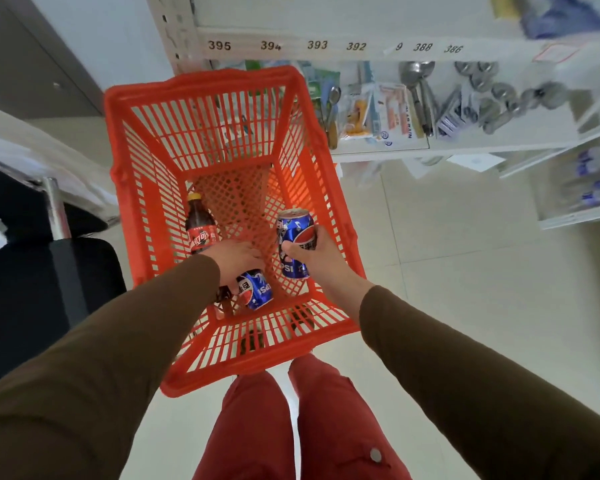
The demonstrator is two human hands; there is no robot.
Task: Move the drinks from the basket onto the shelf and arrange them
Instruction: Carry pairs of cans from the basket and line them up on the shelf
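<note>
An orange plastic basket (pixel 146 188) stands on the floor in front of me. My right hand (pixel 314 258) grips a blue Pepsi can (pixel 295 233) upright, lifted inside the basket near its right wall. My left hand (pixel 234 259) reaches down to the basket floor, fingers closed over the top of a second blue Pepsi can (pixel 255 289) lying there. A dark cola bottle (pixel 200 225) with a red label and yellow cap lies at the basket's left side, just beyond my left wrist. The white shelf (pixel 378 46) with number labels rises behind the basket.
The shelf level behind the basket holds spoons, ladles and packaged utensils (pixel 420 98). Lower right shelves hold small bottles (pixel 593 181). A dark chair with a metal post (pixel 56 216) stands to the left. Pale tiled floor lies to the right; my red trouser legs are below.
</note>
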